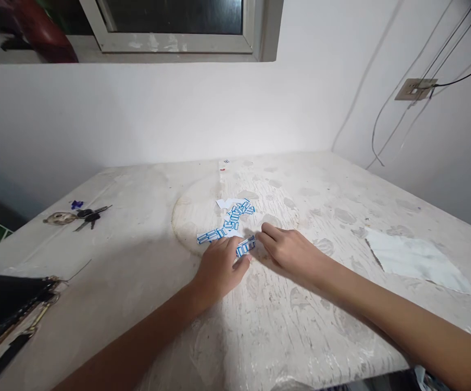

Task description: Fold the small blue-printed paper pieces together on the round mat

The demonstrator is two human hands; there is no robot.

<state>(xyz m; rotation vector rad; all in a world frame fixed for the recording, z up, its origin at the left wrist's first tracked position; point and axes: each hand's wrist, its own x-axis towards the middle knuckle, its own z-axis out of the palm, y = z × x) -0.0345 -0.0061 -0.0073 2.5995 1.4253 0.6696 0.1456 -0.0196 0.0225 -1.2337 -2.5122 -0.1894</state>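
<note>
My left hand [221, 263] is closed at the middle of the table, its thumb and fingers holding a small white paper piece [245, 247] printed with blue outlined shapes. At the right end of that piece, the fingers of my right hand [286, 247] are pinched together. Whether they grip its edge or something tiny is too small to tell. Just beyond my left fingers lies a pile of blue-outlined paper cut-outs [232, 220], spread in a slanting line. A plain white scrap [225, 203] touches its far end.
Keys [91, 215] with a fob [61, 218] lie at the left of the table [157, 326], near a black zippered case [7, 307]. A white cloth or sheet [418, 260] is at the right. A wall socket [416, 89] has hanging cables.
</note>
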